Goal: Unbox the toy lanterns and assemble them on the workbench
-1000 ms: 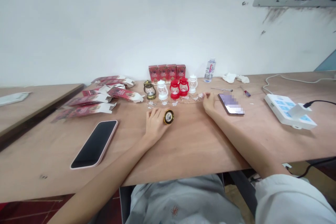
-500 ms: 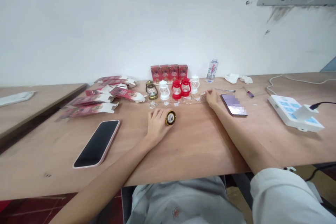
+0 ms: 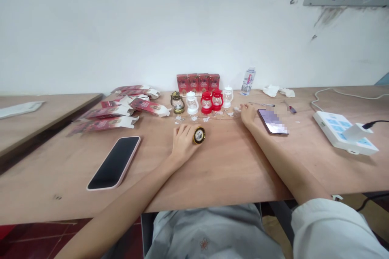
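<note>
I see the left hand, fingers curled around a gold-rimmed round object over the surface. Right hand beside small scattered pieces; its grip I cannot tell.

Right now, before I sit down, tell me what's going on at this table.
A person's left hand holds a gold-rimmed piece, its round end facing the camera. The right hand is at the right end of some small bits strewn on the table; whether it grips any, I can't tell. Behind the bits stand five little lanterns, brass, white and red, with four upright red boxes at the wall.
</note>
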`<state>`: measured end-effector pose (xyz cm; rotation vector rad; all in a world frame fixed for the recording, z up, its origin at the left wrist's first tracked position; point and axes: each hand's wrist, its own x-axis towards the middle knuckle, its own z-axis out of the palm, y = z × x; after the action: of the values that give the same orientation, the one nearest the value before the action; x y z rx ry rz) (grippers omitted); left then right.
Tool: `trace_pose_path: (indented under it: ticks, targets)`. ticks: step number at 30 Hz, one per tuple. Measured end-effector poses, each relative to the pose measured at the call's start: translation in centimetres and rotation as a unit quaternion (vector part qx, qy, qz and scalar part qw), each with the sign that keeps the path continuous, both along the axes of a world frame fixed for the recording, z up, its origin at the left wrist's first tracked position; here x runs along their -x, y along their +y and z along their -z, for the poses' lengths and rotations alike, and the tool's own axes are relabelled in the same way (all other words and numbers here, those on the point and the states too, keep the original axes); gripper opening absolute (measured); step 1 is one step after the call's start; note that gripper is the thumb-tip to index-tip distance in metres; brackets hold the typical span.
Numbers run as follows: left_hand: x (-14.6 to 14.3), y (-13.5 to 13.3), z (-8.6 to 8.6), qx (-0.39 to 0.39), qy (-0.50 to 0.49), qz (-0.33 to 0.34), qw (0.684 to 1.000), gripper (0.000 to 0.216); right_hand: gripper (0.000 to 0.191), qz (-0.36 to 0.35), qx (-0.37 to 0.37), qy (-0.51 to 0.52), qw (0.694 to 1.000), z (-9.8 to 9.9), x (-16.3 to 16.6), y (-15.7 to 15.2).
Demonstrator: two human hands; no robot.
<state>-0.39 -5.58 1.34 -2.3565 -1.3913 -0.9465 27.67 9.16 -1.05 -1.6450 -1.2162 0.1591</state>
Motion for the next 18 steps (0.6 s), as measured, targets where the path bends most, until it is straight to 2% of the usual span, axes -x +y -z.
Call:
trace_pose_path:
  ticks: [2, 3, 5, 7, 10, 12, 18]
  targets:
    - [0.0, 0.0, 0.0, -0.005, -0.003, 0.003, 1.000, 0.040, 0.024, -0.015, -0.059, -0.027, 0.998, -0.2, 0.9, -1.7]
    - [0.0, 0.0, -0.1, -0.010, -0.005, 0.007, 1.000, 0.041, 0.023, -0.036, -0.112, -0.048, 0.992, -0.2, 1.5, -3.0]
    - [0.0, -0.1, -0.2, -0.021, -0.010, 0.013, 1.000, 0.040, 0.020, -0.126, -0.208, -0.095, 0.965, -0.3, 3.1, -6.2]
    - [-0.1, -0.1, -0.2, -0.024, -0.012, 0.017, 0.999, 0.038, 0.015, -0.188, -0.256, -0.113, 0.941, -0.4, 5.1, -9.8]
    - [-0.2, -0.3, -0.3, -0.019, -0.007, 0.021, 1.000, 0.036, 0.009, -0.294, -0.240, -0.158, 0.912, -0.9, 7.8, -14.3]
    - [-0.3, -0.4, -0.3, -0.024, -0.001, 0.029, 0.999, 0.034, 0.010, -0.323, -0.220, -0.172, 0.904, -1.3, 9.2, -15.8]
    - [-0.5, -0.6, -0.1, -0.069, 0.017, 0.056, 0.996, 0.027, 0.011, -0.345, -0.232, -0.188, 0.890, -1.2, 10.3, -15.6]
